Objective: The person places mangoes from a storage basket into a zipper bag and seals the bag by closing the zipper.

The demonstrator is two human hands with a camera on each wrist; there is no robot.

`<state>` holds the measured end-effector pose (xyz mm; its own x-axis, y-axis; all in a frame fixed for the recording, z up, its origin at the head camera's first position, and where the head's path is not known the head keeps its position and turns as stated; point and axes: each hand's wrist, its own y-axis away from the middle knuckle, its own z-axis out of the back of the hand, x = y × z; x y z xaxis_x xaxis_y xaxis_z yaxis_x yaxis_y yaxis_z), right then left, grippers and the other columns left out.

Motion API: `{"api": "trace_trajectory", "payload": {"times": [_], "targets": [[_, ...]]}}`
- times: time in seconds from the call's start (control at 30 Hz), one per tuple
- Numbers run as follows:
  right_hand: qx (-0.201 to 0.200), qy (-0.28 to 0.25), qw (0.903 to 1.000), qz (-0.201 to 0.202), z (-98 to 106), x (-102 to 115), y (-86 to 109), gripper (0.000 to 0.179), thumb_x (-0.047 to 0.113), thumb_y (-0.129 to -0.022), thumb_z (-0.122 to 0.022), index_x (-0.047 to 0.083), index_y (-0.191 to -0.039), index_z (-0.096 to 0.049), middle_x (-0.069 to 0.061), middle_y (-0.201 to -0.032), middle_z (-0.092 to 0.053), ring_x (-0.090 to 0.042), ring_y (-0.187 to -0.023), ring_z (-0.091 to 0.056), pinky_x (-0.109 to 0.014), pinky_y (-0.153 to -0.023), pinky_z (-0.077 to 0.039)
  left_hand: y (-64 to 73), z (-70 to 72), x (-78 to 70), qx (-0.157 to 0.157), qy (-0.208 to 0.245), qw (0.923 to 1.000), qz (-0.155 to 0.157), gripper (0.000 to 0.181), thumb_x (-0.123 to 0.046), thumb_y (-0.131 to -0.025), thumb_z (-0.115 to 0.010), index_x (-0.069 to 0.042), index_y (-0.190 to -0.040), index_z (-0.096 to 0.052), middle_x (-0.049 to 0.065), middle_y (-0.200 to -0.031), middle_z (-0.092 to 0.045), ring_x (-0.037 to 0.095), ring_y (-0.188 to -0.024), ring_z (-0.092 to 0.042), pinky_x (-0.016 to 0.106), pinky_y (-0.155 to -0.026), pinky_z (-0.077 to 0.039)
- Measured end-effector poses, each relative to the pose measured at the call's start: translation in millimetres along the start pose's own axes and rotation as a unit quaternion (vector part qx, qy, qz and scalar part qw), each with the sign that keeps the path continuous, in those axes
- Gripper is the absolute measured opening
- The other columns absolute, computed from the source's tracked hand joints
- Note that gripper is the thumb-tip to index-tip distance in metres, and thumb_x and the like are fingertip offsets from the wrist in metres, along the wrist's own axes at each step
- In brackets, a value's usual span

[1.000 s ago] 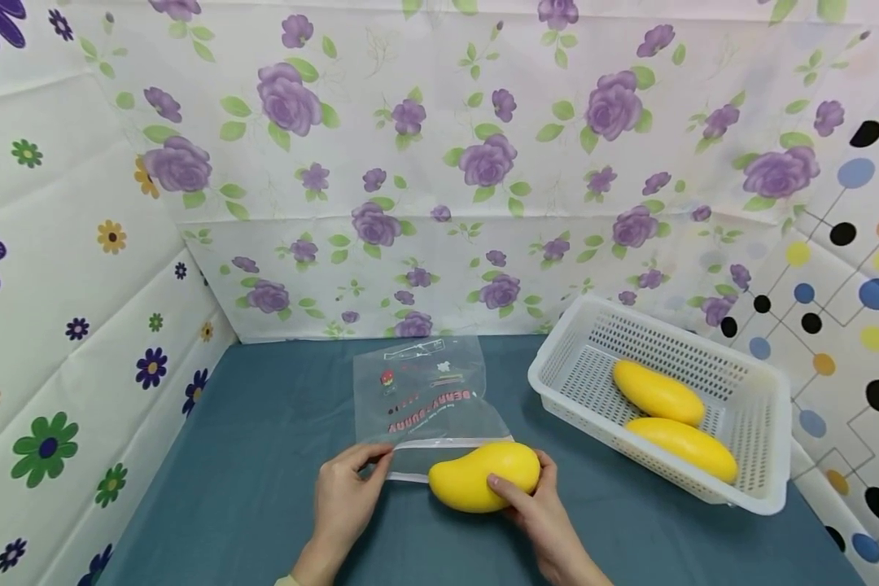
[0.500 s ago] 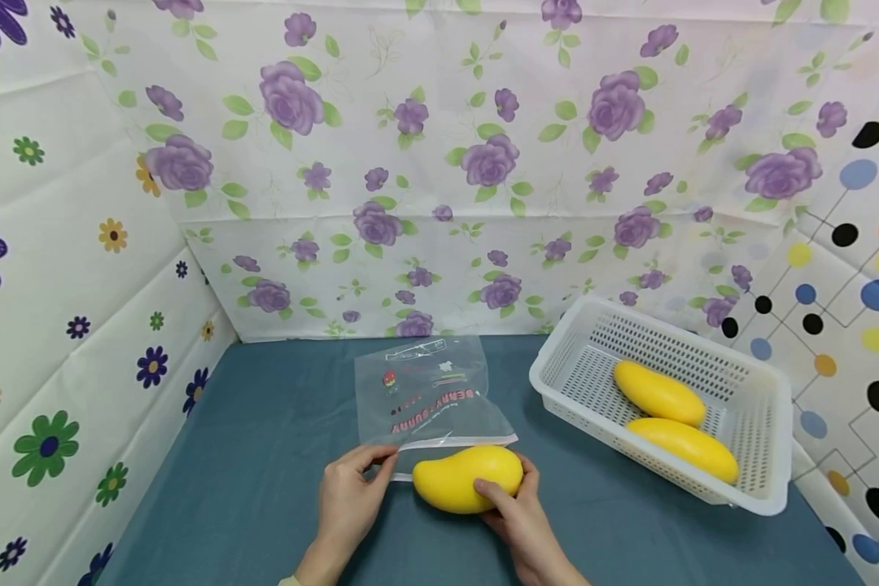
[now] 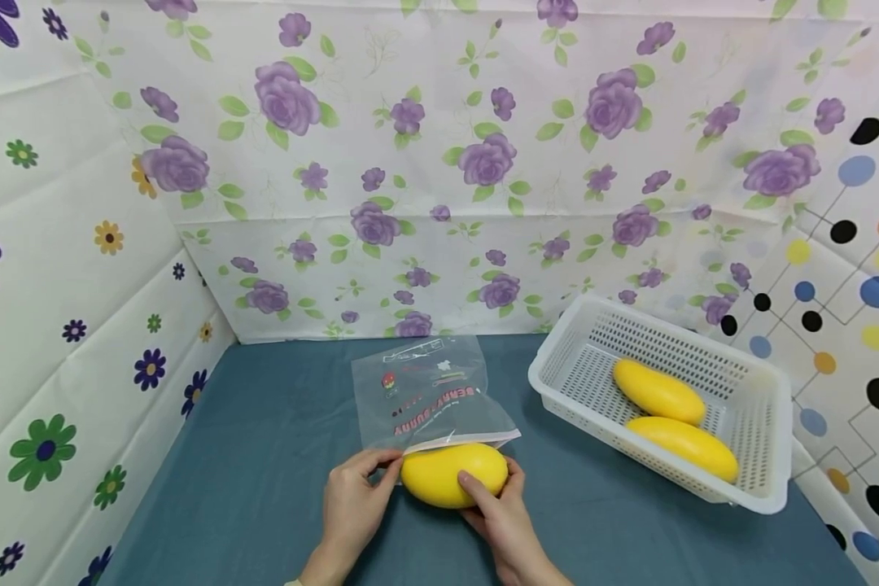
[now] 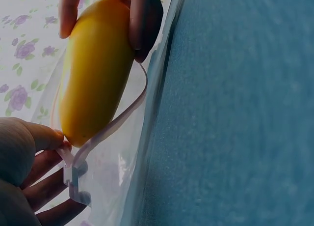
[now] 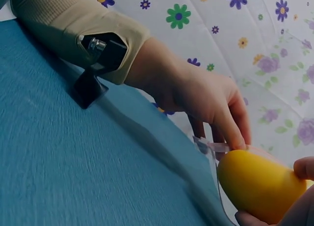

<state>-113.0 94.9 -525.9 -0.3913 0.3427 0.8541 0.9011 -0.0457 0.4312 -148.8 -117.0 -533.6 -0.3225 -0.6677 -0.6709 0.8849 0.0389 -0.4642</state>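
Note:
A clear zip bag with red lettering lies flat on the blue cloth, its mouth toward me. My left hand pinches the left corner of that mouth between thumb and fingers. A yellow mango is gripped by my right hand, thumb on top and fingers around its right end. In the left wrist view the mango has its narrow tip at the parted zip strips, right beside my left fingertips. The right wrist view shows the tip of the mango close under my left thumb.
To the right stands a white perforated basket with two more yellow mangoes inside. Flower-printed sheets rise behind and on the left, and a dotted sheet on the right. Blue cloth covers the table.
My right hand has carried the mango leftward to the bag's mouth, up to my left fingers. My left hand keeps its pinch on the corner, having shifted slightly right.

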Motion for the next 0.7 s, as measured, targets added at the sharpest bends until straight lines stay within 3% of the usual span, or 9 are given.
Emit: {"api": "trace_trajectory", "payload": {"times": [0.27,0.5,0.7], "targets": [[-0.002,-0.021,0.9995,-0.022,-1.4,1.6,-2.3,0.110,0.028,-0.101,-0.075,0.007,-0.164,0.012,-0.036,-0.159,-0.016,-0.048,-0.140,-0.042,-0.065,-0.112,-0.042,1.6,-1.6,0.2,-0.004,0.006,0.9999,-0.009,0.017,-0.009,-0.087,-0.091,-0.025,-0.093,-0.085,-0.016,-0.087,-0.076,-0.001,-0.077,-0.070,0.031,-0.066,-0.061],[0.010,-0.018,0.9992,-0.033,2.5,1.4,-6.1,0.109,0.029,-0.104,-0.074,0.006,-0.165,0.014,-0.041,-0.158,-0.019,-0.050,-0.144,-0.041,-0.064,-0.113,-0.043,2.4,-1.9,-0.3,0.007,0.005,1.0000,-0.001,0.018,-0.010,-0.088,-0.091,-0.025,-0.094,-0.086,-0.016,-0.089,-0.076,-0.001,-0.080,-0.070,0.031,-0.068,-0.062],[0.055,0.004,0.9972,-0.051,6.2,1.7,-7.4,0.102,0.030,-0.107,-0.070,0.008,-0.166,0.010,-0.039,-0.162,-0.021,-0.043,-0.134,-0.056,-0.055,-0.105,-0.054,2.2,-1.8,0.6,0.007,0.010,0.9999,0.003,0.018,-0.010,-0.087,-0.091,-0.025,-0.095,-0.086,-0.015,-0.091,-0.077,0.000,-0.081,-0.071,0.031,-0.069,-0.062]]}}
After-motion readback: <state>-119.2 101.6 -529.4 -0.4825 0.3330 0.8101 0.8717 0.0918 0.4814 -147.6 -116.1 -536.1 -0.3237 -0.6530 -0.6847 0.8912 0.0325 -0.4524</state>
